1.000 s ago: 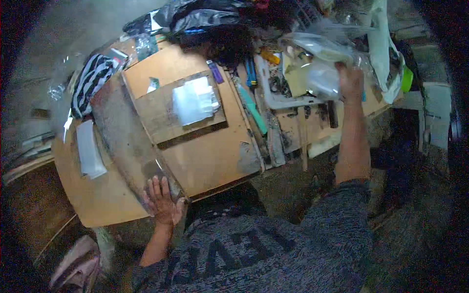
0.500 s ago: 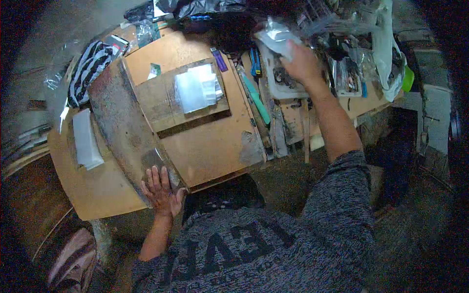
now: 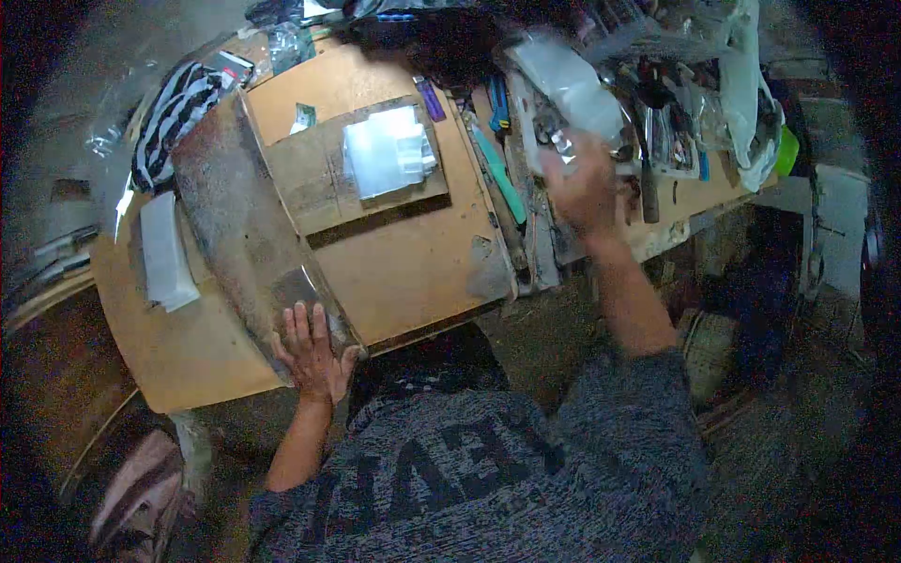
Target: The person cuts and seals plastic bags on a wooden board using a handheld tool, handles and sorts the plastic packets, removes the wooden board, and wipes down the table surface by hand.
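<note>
My left hand (image 3: pixel 316 359) lies flat with its fingers stretched out on the lower end of a worn dark board (image 3: pixel 239 202). My right hand (image 3: pixel 584 183), smeared by motion, hovers over the near side of a white tray (image 3: pixel 532 141). Close to its fingertips is a small shiny piece (image 3: pixel 561 143); whether the fingers grip it I cannot make out. Beyond this hand, a clear plastic bag (image 3: pixel 568 84) lies across the tray. A stack of clear plastic sleeves (image 3: pixel 385 155) rests on a wooden block (image 3: pixel 324 211) between my hands.
To the left lies a folded white strip (image 3: pixel 167 249), with a black-and-white striped cloth (image 3: pixel 174 127) behind it. Right of the block are a purple packet (image 3: pixel 431 99), a turquoise tool (image 3: pixel 500 178) and a blue-handled cutter (image 3: pixel 497 103). A white bag (image 3: pixel 743 103) hangs at the right.
My right hand has come back toward me from the clear plastic bag, which now lies over the tray. My left hand keeps its place on the board. The view has shifted slightly.
</note>
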Motion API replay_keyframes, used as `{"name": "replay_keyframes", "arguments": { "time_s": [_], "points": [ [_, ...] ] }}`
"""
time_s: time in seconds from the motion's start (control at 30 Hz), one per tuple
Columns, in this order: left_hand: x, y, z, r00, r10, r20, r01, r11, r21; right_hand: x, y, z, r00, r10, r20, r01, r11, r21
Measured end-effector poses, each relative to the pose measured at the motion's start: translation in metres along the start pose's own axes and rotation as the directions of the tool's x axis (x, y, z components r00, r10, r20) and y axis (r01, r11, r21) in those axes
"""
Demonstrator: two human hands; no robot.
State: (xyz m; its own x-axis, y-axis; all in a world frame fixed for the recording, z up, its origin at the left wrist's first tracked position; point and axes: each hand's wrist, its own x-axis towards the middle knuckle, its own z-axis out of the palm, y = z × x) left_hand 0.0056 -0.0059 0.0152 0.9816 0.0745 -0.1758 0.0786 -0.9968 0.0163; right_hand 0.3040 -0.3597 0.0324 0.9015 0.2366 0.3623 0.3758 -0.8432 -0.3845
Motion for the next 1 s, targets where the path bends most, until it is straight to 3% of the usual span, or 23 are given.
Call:
{"name": "replay_keyframes", "arguments": {
  "time_s": [0.07,0.17,0.23,0.33,0.4,0.47,0.53,0.63,0.7,0.73,0.8,0.83,0.87,1.0],
  "points": [
    [0.002,0.0,0.0,1.0,-0.01,-0.008,0.01,1.0,0.005,-0.043,-0.025,-0.007,0.962,-0.021,0.273,0.025,1.0,-0.01],
    [0.003,-0.001,0.0,0.997,0.007,-0.082,-0.008,1.0,-0.012,-0.092,-0.052,0.002,0.927,0.067,0.369,-0.065,0.998,-0.018],
    [0.003,0.001,-0.004,0.997,-0.046,0.059,0.049,0.998,-0.049,-0.109,-0.055,0.016,0.828,0.294,0.477,-0.208,0.952,-0.225],
    [0.002,0.0,0.004,0.999,-0.051,0.006,0.051,0.997,-0.059,-0.115,-0.049,0.029,0.858,0.262,0.441,-0.168,0.956,-0.24],
    [0.001,-0.002,0.003,0.995,-0.082,0.054,0.085,0.994,-0.068,-0.12,-0.037,0.04,0.883,0.225,0.412,-0.109,0.952,-0.287],
    [-0.001,-0.004,0.002,0.989,-0.1,0.107,0.11,0.99,-0.092,-0.099,-0.061,0.016,0.778,0.384,0.497,-0.229,0.91,-0.345],
    [-0.002,-0.006,0.005,0.999,-0.048,0.023,0.051,0.991,-0.125,-0.088,-0.091,-0.011,0.707,0.478,0.521,-0.242,0.856,-0.457],
    [-0.003,-0.01,0.011,0.998,-0.06,-0.028,0.054,0.985,-0.166,-0.11,-0.079,-0.028,0.69,0.469,0.551,-0.209,0.858,-0.469],
    [-0.003,-0.011,0.016,0.998,-0.045,-0.04,0.036,0.98,-0.196,-0.122,-0.08,-0.046,0.589,0.58,0.563,-0.568,0.792,-0.222],
    [-0.004,-0.011,0.017,0.998,-0.057,-0.032,0.049,0.976,-0.21,-0.139,-0.065,-0.051,0.587,0.576,0.569,-0.555,0.798,-0.236],
    [-0.005,-0.011,0.012,0.997,-0.051,-0.06,0.039,0.982,-0.186,-0.17,-0.046,-0.051,0.656,0.444,0.61,-0.545,0.838,-0.024],
    [-0.004,-0.011,0.016,0.992,-0.06,-0.107,0.031,0.966,-0.257,-0.169,-0.06,-0.051,0.674,0.401,0.62,-0.537,0.842,0.04],
    [-0.005,-0.01,0.016,0.994,-0.066,-0.092,0.038,0.962,-0.272,-0.173,-0.08,-0.048,0.667,0.406,0.625,-0.622,0.765,0.167],
    [-0.002,-0.012,0.022,0.993,-0.062,-0.103,0.027,0.95,-0.311,-0.153,-0.175,-0.004,0.605,0.313,0.732,-0.736,0.571,0.364]
  ]
}}
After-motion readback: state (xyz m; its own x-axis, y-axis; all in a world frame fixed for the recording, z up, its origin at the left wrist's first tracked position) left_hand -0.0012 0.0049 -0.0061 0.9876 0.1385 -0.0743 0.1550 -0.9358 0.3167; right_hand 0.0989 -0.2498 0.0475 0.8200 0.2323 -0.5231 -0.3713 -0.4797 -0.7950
